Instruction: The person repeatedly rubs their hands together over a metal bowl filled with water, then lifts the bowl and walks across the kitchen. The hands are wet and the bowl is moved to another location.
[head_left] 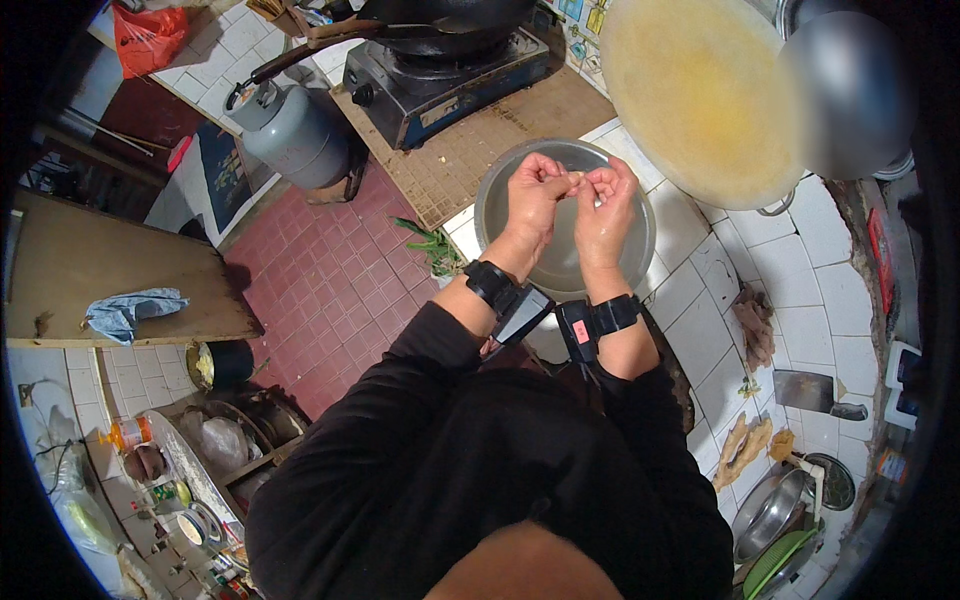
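Over a wide grey metal basin (562, 268) my two hands meet, fingertips touching. My left hand (533, 205) is closed in a pinch at a small pale piece (575, 176), whose kind I cannot make out. Against the same piece, my right hand (606, 218) has its thumb and fingers bent together. Both hands look wet. The basin rests on the white tiled counter, and its inside shows grey behind my wrists. Each wrist wears a black strap with a small box on it.
Ahead stands a gas stove (440, 95) bearing a black wok (430, 40), with a gas cylinder (298, 135) to its left. A large round yellowish pan (700, 95) is at far right. On the right counter lie a cleaver (803, 391) and a metal bowl (770, 512); green stalks (437, 248) poke out left of the basin.
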